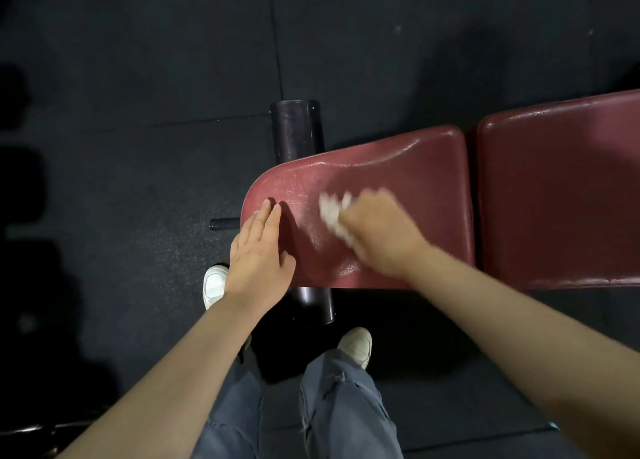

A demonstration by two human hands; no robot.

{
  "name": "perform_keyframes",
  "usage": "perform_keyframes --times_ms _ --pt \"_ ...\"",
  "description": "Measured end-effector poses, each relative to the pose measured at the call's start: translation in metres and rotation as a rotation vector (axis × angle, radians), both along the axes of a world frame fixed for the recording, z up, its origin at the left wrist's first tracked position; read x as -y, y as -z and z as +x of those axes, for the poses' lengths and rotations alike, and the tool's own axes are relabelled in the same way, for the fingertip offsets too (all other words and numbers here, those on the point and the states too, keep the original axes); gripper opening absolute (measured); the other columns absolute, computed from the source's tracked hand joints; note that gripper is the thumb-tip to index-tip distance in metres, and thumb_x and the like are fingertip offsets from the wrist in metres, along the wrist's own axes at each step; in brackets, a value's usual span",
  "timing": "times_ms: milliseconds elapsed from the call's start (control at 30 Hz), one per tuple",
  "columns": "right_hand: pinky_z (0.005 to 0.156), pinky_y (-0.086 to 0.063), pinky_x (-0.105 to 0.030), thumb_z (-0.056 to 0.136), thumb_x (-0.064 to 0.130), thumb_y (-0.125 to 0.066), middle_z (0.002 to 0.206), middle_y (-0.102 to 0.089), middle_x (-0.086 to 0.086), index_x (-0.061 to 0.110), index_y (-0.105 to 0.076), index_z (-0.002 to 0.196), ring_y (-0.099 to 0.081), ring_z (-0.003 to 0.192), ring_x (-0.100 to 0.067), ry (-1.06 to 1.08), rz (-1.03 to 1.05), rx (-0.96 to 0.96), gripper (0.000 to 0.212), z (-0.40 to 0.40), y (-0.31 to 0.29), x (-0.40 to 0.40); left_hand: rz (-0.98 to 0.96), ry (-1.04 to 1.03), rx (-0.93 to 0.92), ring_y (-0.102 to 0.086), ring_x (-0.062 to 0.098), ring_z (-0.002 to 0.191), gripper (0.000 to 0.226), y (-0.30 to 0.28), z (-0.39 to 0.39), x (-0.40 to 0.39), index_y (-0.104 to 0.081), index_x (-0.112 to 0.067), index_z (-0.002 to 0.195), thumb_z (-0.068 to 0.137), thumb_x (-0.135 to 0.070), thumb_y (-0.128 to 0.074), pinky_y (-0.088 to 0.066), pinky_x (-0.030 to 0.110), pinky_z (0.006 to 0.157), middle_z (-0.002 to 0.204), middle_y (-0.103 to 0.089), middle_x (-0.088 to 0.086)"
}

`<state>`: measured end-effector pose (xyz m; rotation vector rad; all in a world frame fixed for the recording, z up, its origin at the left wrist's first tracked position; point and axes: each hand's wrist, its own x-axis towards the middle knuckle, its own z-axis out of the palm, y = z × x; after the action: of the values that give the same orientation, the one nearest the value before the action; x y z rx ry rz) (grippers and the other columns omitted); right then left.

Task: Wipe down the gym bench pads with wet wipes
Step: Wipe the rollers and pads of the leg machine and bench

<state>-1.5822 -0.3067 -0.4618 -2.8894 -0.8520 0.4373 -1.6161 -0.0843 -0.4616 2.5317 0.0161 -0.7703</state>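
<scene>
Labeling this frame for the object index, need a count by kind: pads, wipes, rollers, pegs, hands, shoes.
Pads: 2, seat pad and back pad
Wipes: 1, wipe, blurred, gripped by the right hand
Rollers: 2, far roller, near roller
Pegs: 1, peg
Hands: 2, right hand and left hand, flat on the seat pad
Shoes: 2, left shoe, right shoe
Total: 10

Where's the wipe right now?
Head view: the wipe is in the right hand, on the red seat pad, right of the flat left hand.
</scene>
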Motion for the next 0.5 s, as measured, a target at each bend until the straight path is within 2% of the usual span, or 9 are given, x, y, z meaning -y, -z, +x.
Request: perform_keyframes --times_ms 67,100,167,233,300,367,400,433,500 --pt "0.065 -0.031 -0.036 0.071 0.02 -0.064 0.077 -0.06 0.002 0.019 -0.062 0.089 -0.054 0.071 -0.024 -0.336 0.095 -0.13 0.018 -0.052 -0.007 0.016 -0.007 0.027 0.006 -0.009 0.016 0.15 0.08 -0.001 0.0 0.007 -0.014 -0.021 0.157 0.089 -0.014 -0.055 -0.011 0.037 0.12 0.164 -0.009 -0.007" --pt "0.068 -0.03 -0.035 0.072 0.021 -0.061 0.077 -0.058 0.004 0.021 -0.059 0.085 -0.053 0.072 -0.023 -0.449 0.138 -0.164 0.013 -0.052 -0.008 0.028 -0.014 0.029 0.004 -0.01 0.016 0.15 0.079 -0.001 0.001 0.01 -0.013 -0.022 0.157 0.089 -0.014 -0.054 -0.012 0.037 0.121 0.164 -0.009 -0.007" --pt "0.068 -0.029 -0.035 0.072 0.023 -0.064 0.076 -0.058 0.004 0.022 -0.056 0.085 -0.053 0.073 -0.022 -0.537 0.127 -0.162 0.015 -0.016 -0.01 0.043 -0.041 0.018 -0.003 -0.012 0.014 0.148 0.079 -0.002 0.002 0.017 -0.013 -0.024 0.157 0.089 -0.013 -0.053 -0.013 0.035 0.12 0.164 -0.009 -0.009" --pt "0.063 -0.031 -0.034 0.072 0.019 -0.065 0.072 -0.06 -0.001 0.02 -0.058 0.08 -0.054 0.068 -0.027 -0.374 0.05 0.013 0.01 0.037 -0.005 0.044 -0.054 0.013 -0.006 -0.013 0.013 0.147 0.079 -0.002 0.001 0.023 -0.014 -0.024 0.157 0.09 -0.012 -0.054 -0.014 0.034 0.12 0.164 -0.009 -0.009" --pt "0.064 -0.028 -0.035 0.075 0.013 -0.061 0.072 -0.061 -0.006 0.018 -0.054 0.075 -0.055 0.071 -0.032 0.005 0.008 0.152 0.009 0.082 -0.002 0.043 -0.042 0.012 -0.003 -0.015 0.016 0.147 0.079 0.001 0.0 0.026 -0.015 -0.023 0.156 0.089 -0.013 -0.055 -0.015 0.037 0.121 0.164 -0.01 -0.007" --pt "0.067 -0.028 -0.036 0.076 0.01 -0.062 0.076 -0.062 -0.01 0.017 -0.053 0.078 -0.054 0.076 -0.034 0.338 0.012 0.145 0.012 0.081 -0.004 0.034 -0.025 0.023 0.008 -0.014 0.019 0.148 0.079 0.002 -0.001 0.028 -0.017 -0.022 0.156 0.088 -0.013 -0.056 -0.015 0.04 0.122 0.164 -0.01 -0.006" --pt "0.066 -0.032 -0.037 0.075 0.01 -0.065 0.075 -0.062 -0.012 0.014 -0.057 0.081 -0.054 0.074 -0.035 0.39 0.04 0.134 0.011 0.063 -0.005 0.031 -0.023 0.031 0.013 -0.014 0.019 0.149 0.079 0.002 -0.002 0.029 -0.017 -0.021 0.156 0.088 -0.013 -0.056 -0.015 0.039 0.122 0.164 -0.011 -0.005" --pt "0.063 -0.037 -0.038 0.072 0.01 -0.067 0.073 -0.062 -0.013 0.01 -0.062 0.084 -0.055 0.069 -0.035 0.349 0.083 0.115 0.014 0.038 -0.006 0.031 -0.025 0.04 0.017 -0.014 0.019 0.149 0.08 0.002 -0.002 0.03 -0.017 -0.021 0.156 0.088 -0.012 -0.057 -0.014 0.038 0.121 0.164 -0.011 -0.005" --pt "0.063 -0.038 -0.038 0.069 0.013 -0.062 0.073 -0.063 -0.01 0.008 -0.063 0.092 -0.054 0.065 -0.032 0.069 0.137 0.002 0.023 -0.029 -0.011 0.038 -0.037 0.057 0.018 -0.014 0.018 0.149 0.08 0.0 -0.002 0.033 -0.016 -0.021 0.156 0.088 -0.012 -0.056 -0.012 0.036 0.12 0.164 -0.011 -0.006"
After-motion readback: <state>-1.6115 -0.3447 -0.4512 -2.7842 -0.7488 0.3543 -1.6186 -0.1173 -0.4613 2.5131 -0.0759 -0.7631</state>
